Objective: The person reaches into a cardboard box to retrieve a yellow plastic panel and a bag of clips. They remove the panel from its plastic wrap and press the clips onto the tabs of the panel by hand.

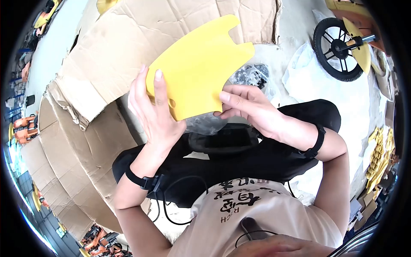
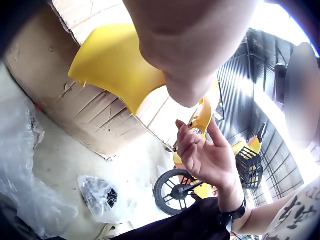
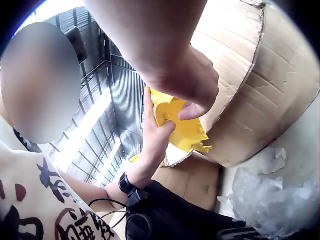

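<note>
A curved yellow plastic panel (image 1: 197, 68), notched at its far right end, is held up above the person's lap. My left hand (image 1: 156, 113) grips its near left edge, with a finger and thumb lying along the side. At the lower right edge my right hand (image 1: 254, 107) pinches the panel, thumb on the near face and fingers curled behind. In the right wrist view the underside of the panel (image 3: 185, 127) shows ribs and small tabs. The left wrist view shows its smooth outer face (image 2: 112, 62), partly hidden by the left forearm.
Large cardboard sheets (image 1: 107, 55) cover the floor ahead and to the left. Beyond the panel lies a clear plastic bag (image 1: 258, 77) of small dark parts. A black wheel (image 1: 338, 46) with a yellow fender stands at right. A black bin (image 1: 231, 140) sits between the legs.
</note>
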The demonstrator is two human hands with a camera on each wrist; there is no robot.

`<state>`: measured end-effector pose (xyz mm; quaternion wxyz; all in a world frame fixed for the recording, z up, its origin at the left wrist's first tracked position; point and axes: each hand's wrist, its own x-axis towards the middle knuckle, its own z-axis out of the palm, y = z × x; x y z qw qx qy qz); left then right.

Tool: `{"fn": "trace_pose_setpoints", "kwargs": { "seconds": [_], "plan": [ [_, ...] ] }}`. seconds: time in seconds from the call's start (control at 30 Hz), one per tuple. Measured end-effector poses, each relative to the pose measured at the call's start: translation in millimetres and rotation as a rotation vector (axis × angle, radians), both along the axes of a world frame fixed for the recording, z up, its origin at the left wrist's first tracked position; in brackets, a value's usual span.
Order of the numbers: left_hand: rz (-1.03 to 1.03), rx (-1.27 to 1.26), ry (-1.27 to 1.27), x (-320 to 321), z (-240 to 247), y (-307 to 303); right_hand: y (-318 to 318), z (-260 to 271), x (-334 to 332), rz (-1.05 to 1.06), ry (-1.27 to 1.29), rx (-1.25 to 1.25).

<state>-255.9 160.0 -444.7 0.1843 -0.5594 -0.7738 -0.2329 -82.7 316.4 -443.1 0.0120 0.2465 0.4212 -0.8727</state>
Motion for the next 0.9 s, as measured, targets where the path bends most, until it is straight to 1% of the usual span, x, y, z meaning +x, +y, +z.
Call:
{"fn": "trace_pose_setpoints", "kwargs": {
  "seconds": [0.03,0.07,0.1,0.13,0.17,0.23,0.27,0.3,0.33,0.4,0.43,0.5,0.53,0.6,0.7,0.83,0.9],
  "plan": [
    [0.005,0.008,-0.017,2.2,-0.3,0.6,-0.4,-1.4,1.0,-0.015,0.005,-0.009],
    [-0.010,-0.002,-0.013,3.9,-0.9,0.8,0.0,-3.3,1.5,0.019,-0.018,0.036],
    [-0.003,-0.003,-0.083,5.4,-1.5,1.0,-0.5,-4.6,2.1,0.053,-0.039,0.080],
    [0.005,-0.004,-0.151,6.7,-2.4,1.2,-0.7,-3.0,2.8,0.036,-0.032,0.071],
    [-0.011,-0.013,-0.142,8.0,-4.1,0.8,0.1,1.5,3.2,0.039,-0.043,0.099],
    [0.016,-0.035,-0.254,10.4,-5.6,-0.1,1.2,5.2,3.5,0.023,-0.044,0.120],
    [-0.003,-0.044,-0.241,12.1,-3.1,0.1,2.0,5.2,3.5,0.037,-0.071,0.162],
    [0.024,-0.076,-0.203,14.2,-0.2,0.0,2.1,4.7,3.9,0.049,-0.098,0.202],
    [0.050,-0.107,-0.163,15.8,2.2,0.8,1.8,3.6,4.1,0.026,-0.087,0.194],
    [0.020,-0.117,-0.110,17.8,2.9,2.2,0.0,1.0,4.9,0.038,-0.092,0.208],
    [0.039,-0.113,-0.138,18.6,1.6,1.4,-0.3,0.0,5.4,0.016,-0.083,0.196],
    [0.057,-0.108,-0.173,19.5,-1.2,2.0,1.1,-1.7,6.3,0.059,-0.092,0.292],
    [0.042,-0.118,-0.165,19.0,-2.7,1.6,0.6,-3.9,6.6,0.042,-0.087,0.283],
    [0.048,-0.123,-0.120,18.6,-4.8,2.8,-0.2,-9.2,6.7,0.086,-0.117,0.334],
    [0.060,-0.149,-0.162,23.2,-2.9,4.5,-3.8,-12.0,8.0,0.048,-0.105,0.284],
    [0.046,-0.140,-0.111,24.2,-4.1,6.3,-7.9,-16.4,9.6,0.037,-0.089,0.235],
    [0.024,-0.142,-0.098,24.2,-3.9,6.6,-11.4,-19.1,9.8,-0.044,-0.049,0.252]
  ]
}}
